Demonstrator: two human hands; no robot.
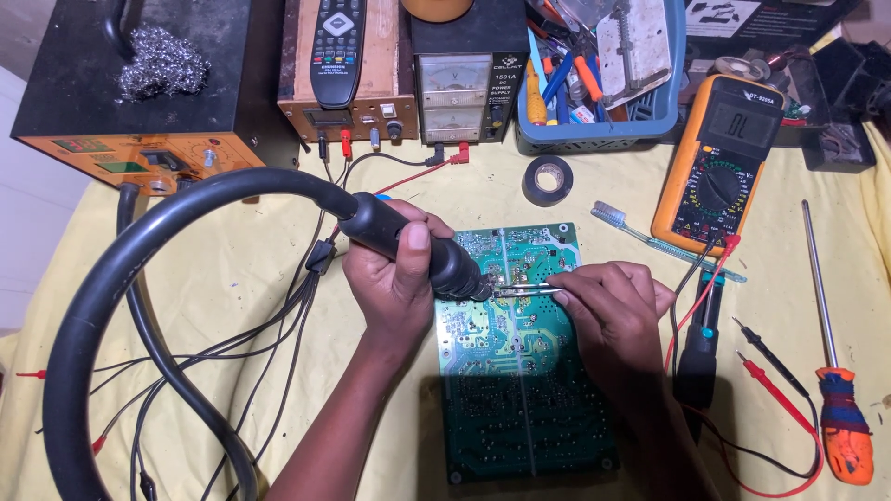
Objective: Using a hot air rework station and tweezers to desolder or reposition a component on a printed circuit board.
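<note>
left hand [394,278]: grip clenched round black hot-air wand with thick hose [408,243] | right hand [613,301]: grip pinching metal tweezers [527,290] | both tips meet on green circuit board [520,371], flat on yellow-covered worktop [232,278] | blue plastic basket [594,130]: screwdrivers, pens, metal plate

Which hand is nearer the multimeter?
Right. The right hand, holding tweezers over the circuit board, lies just left of the multimeter; the left hand, gripping the hot-air wand, is farther left.
</note>
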